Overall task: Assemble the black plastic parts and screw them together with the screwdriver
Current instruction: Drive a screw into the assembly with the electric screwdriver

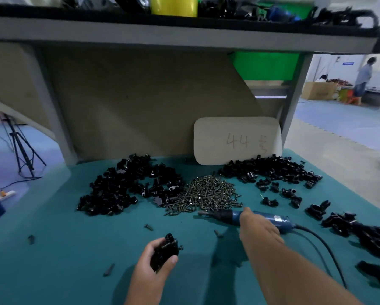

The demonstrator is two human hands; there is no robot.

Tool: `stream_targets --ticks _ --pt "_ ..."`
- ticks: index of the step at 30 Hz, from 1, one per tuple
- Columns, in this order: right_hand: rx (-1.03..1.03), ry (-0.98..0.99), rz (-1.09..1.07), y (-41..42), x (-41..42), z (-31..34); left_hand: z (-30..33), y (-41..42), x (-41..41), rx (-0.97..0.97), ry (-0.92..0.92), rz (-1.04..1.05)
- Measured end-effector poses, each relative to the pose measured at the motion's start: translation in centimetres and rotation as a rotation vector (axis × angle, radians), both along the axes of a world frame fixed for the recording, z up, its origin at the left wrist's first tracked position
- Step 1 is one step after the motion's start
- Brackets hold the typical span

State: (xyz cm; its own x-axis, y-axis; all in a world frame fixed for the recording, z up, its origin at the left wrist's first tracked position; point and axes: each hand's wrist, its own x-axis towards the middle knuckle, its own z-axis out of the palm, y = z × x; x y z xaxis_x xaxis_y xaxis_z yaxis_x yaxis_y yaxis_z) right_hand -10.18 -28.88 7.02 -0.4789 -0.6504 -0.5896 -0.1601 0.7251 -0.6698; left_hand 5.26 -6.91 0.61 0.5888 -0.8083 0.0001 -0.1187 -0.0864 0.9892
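Hands at a teal bench (52, 249), seen from above by the worker's own head camera. The left hand (153, 258) curls around a black plastic assembly (163, 250), thumb across its front, holding it upright just above the bench, near the body. A small screw seems to stick out of its right side, though blur makes this uncertain.

The right hand (258, 227) wraps around the blue electric screwdriver (246, 216), which lies almost level. Its long axis runs left to right, bit pointing left, cord trailing off right. The bit tip hovers just in front of the screw pile (206, 192) at the bench's middle.

The assembly sits below and to the left of the bit, nearer the worker. Bit and part are well apart, so the driver probably needs to swing down and leftward, or the part must rise to meet it.

Loose black parts lie heaped on the left (127, 186) and on the right (270, 168). Finished-looking pieces (356, 230) trail along the right edge.
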Motion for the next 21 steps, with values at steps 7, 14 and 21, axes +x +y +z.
stream_targets --ticks 7,14,21 --pt "-0.314 -0.427 -0.063 -0.9 -0.9 -1.9 0.0 -0.3 0.0 0.001 -0.005 -0.025" --pt "-0.662 -0.891 -0.212 0.0 -3.7 0.3 -0.2 -0.5 0.3 0.021 0.021 -0.009" --pt "-0.776 -1.412 -0.062 2.2 -5.2 1.5 -0.4 -0.7 0.1 0.017 0.003 -0.046"
